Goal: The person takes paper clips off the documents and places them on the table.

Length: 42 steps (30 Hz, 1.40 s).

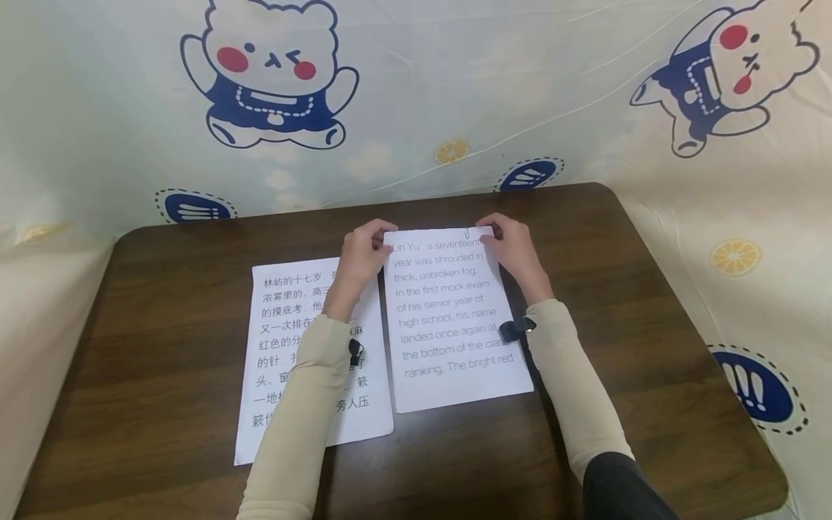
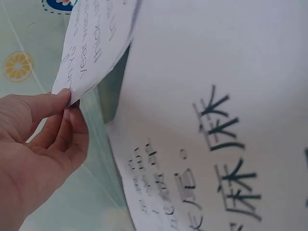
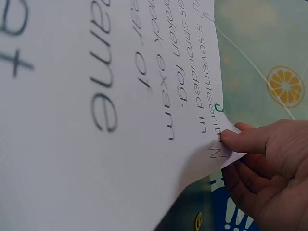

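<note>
My left hand [image 1: 362, 253] pinches the top left corner of a sheet with printed English text [image 1: 448, 318]. At its top right corner, my right hand [image 1: 513, 249] pinches the same sheet between thumb and fingers. A paper clip [image 1: 466, 233] sits on the top edge close to the right hand; in the right wrist view the clip [image 3: 219, 107] looks green. The upper corners are lifted, and the paper bends near the right thumb. To the left lies a sheet with printed Chinese text [image 1: 260, 361], partly hidden under my left forearm.
Both sheets are on a dark brown wooden table [image 1: 156, 325] with rounded corners. Behind and beside it hangs a pale curtain [image 1: 416, 87] printed with cartoon bears and orange slices. Small dark devices [image 1: 513, 330] are strapped at both wrists.
</note>
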Each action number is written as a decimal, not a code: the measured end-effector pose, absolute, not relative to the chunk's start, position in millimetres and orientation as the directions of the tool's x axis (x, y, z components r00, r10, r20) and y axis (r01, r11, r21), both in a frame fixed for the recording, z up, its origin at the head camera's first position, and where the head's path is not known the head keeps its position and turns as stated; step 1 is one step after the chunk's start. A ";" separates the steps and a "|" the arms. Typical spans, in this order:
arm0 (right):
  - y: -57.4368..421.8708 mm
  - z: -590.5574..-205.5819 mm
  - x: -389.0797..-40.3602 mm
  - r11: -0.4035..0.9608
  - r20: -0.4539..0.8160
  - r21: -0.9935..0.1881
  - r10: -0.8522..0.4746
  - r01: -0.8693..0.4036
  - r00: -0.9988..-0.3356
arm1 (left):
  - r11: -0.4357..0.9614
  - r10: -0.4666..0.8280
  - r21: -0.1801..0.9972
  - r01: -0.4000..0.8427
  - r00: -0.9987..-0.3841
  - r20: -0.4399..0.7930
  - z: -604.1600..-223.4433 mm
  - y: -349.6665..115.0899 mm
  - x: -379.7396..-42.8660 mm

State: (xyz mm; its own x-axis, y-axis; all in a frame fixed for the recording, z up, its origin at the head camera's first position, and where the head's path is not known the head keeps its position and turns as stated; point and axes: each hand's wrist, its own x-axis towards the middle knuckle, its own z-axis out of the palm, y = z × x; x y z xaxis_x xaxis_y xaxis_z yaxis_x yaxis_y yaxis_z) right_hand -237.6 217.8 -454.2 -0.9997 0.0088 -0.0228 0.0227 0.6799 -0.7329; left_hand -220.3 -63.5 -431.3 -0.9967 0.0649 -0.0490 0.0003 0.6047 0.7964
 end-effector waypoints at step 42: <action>222.7 -424.6 -214.2 0.638 0.067 -0.768 -0.017 -0.063 -0.998 | 0.524 0.065 0.851 0.030 -0.998 -0.005 -412.5 -70.5 -204.0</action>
